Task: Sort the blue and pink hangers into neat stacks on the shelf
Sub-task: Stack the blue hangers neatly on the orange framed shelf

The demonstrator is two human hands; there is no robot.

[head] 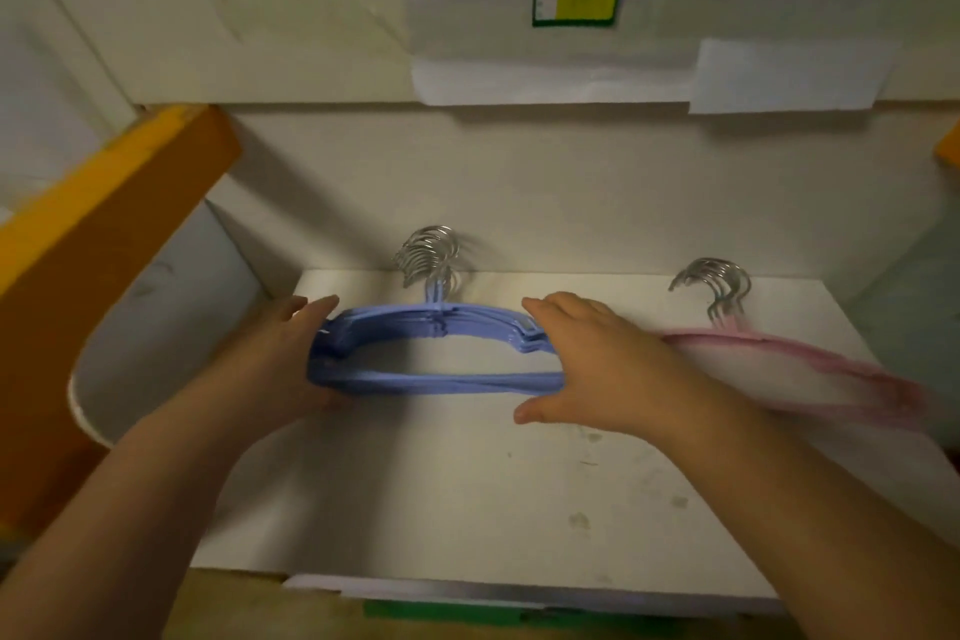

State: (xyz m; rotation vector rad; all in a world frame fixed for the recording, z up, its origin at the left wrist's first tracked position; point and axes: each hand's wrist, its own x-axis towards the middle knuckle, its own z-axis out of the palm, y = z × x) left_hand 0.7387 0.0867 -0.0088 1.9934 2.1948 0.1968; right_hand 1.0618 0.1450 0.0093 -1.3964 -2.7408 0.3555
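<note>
The white shelf [467, 483] carried both piles. The blue hanger stack [436, 353] lay toward eleven o'clock, its long axis running nine to three, metal hooks [428, 252] pointing to twelve. The pink hanger stack [779, 359] sat at two o'clock, just beside it, hooks likewise to the back. The left hand [275, 359] cupped the blue stack's nine o'clock end, fingers curled round it; the right hand [597, 359] pressed its three o'clock end with fingers extended over the top. Both hands bracketed it equally, likely to square it.
</note>
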